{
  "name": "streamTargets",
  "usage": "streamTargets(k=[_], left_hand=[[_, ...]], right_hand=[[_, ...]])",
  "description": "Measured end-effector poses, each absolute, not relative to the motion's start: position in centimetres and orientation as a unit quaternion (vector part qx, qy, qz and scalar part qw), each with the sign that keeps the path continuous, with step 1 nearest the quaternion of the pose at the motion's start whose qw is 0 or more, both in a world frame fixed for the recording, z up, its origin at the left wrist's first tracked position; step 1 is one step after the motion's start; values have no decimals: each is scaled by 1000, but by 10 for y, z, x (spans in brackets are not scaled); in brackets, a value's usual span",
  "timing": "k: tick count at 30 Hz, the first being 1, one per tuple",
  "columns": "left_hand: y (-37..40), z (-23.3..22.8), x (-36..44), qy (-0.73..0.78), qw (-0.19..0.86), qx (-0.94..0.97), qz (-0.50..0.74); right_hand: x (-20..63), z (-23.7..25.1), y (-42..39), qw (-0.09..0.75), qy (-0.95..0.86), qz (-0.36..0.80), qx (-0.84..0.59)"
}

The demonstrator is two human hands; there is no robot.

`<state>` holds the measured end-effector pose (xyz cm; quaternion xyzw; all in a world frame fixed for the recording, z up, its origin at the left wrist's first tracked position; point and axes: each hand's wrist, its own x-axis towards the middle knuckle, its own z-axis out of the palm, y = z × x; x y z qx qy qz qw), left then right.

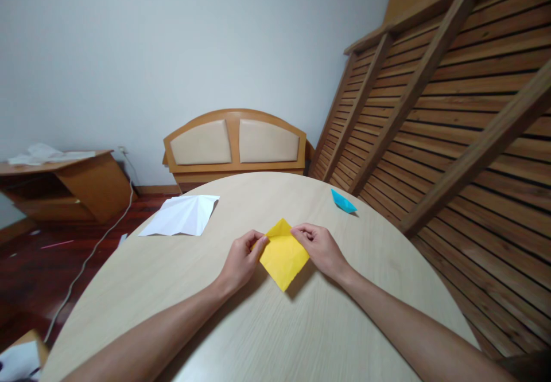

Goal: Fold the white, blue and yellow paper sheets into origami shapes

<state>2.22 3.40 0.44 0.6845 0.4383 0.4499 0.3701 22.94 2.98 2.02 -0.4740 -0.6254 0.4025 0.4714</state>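
On the round table (181, 290), near the middle, lies a folded yellow paper (283, 254). The left hand (241, 258) pinches its left corner. The right hand (321, 247) pinches its top edge. A white paper (183, 215) and a little blue paper boat (343, 201) lie farther back.

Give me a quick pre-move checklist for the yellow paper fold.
1. Left hand pinches the yellow paper at its left corner: ok.
2. Right hand pinches its upper right edge: ok.
3. Top flap lifted: ok.
4. Paper's lower tip down on the table: cannot tell.
5. White paper and blue boat lie apart from both hands: ok.
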Motion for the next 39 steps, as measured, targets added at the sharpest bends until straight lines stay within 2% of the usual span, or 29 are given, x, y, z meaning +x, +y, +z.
streamTargets(k=[5,11,18,27,34,39], left_hand=[[33,6,19,448,347,704,427],[26,10,22,425,349,753,361],[23,9,25,421,355,761,341],[28,5,23,444,321,742,386],[36,-2,21,473,378,678,416],[37,0,21,485,371,685,397]], right_hand=[[233,19,27,429,-677,361,-477],[233,22,25,419,-679,409,-443],[222,25,15,368,-720,398,-433],[224,20,19,391,-708,368,-458],[230,16,25,385,-699,365,-480],[232,16,27,385,-698,360,-484]])
